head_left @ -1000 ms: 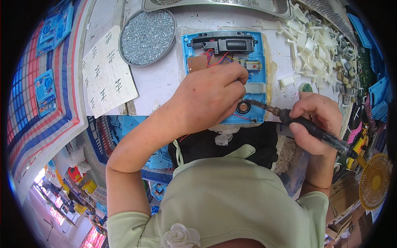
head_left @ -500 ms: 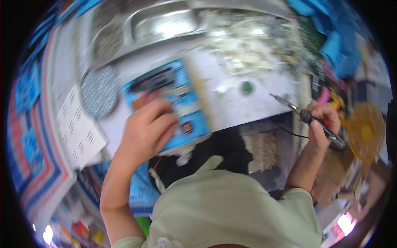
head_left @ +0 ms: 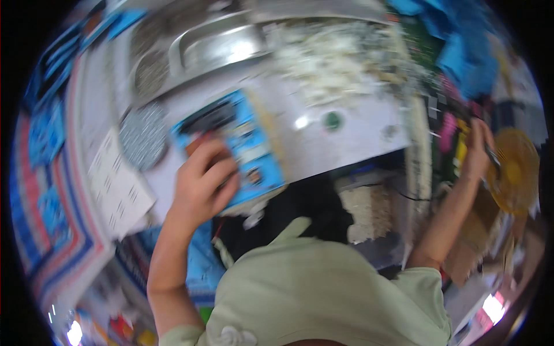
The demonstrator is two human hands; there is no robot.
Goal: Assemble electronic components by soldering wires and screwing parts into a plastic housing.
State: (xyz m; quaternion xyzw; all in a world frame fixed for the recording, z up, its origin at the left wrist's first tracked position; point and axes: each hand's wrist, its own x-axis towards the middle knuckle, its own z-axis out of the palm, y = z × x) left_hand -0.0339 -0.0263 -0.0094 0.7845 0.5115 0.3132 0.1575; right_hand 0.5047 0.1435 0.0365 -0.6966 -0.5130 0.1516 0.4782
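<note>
A bright blue block or tray (head_left: 266, 154) lies on the white table in front of me. On it are a long black part (head_left: 213, 117), pale pieces and a small brown-and-black part (head_left: 253, 175). My left hand (head_left: 203, 179) rests over its left side, with fingers bent and closed on a reddish-brown piece (head_left: 198, 142) that they partly cover. My right hand (head_left: 478, 151) is off the table's right side, near pink and yellow things. It is closed around a dark-handled, pen-shaped tool (head_left: 494, 162), blurred and largely hidden, its tip not discernible.
A round dish of small silvery pins (head_left: 143, 137) and a printed sheet (head_left: 118, 184) lie left. Steel trays (head_left: 216, 46) stand at the back beside a heap of whitish pieces (head_left: 323, 63). A green disc (head_left: 333, 120) lies mid-table. An orange-yellow round object (head_left: 515, 170) is far right.
My right hand has swung right and away from me, off the table's edge, with the pen-shaped tool. My left hand stays on the blue block. The view has shifted slightly.
</note>
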